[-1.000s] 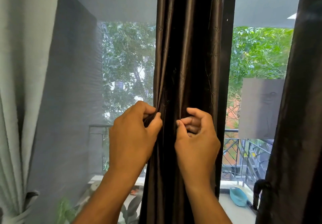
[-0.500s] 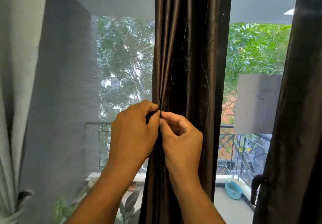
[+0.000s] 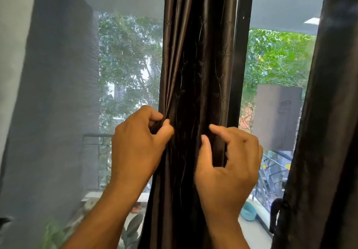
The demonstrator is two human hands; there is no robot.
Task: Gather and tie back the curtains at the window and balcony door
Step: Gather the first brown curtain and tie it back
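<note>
A dark brown satin curtain (image 3: 195,59) hangs gathered in folds down the middle of the view, in front of a black door frame (image 3: 237,65). My left hand (image 3: 135,148) grips a bunch of folds at the curtain's left edge, thumb pressed against the cloth. My right hand (image 3: 230,157) reaches around the curtain's right side, fingers curled behind the fabric and thumb on its front. A second dark curtain (image 3: 325,113) hangs at the far right, with a dark tie-back loop (image 3: 276,213) low on its left edge.
A grey mesh screen (image 3: 64,103) covers the opening on the left, with a pale curtain (image 3: 11,35) at the far left edge. Outside are a balcony railing (image 3: 271,167), a teal bowl (image 3: 249,211), potted leaves (image 3: 131,227) and trees.
My right hand has moved from beside my left hand to the curtain's right side, spreading its fingers around the fabric. My left hand keeps its grip on the left folds.
</note>
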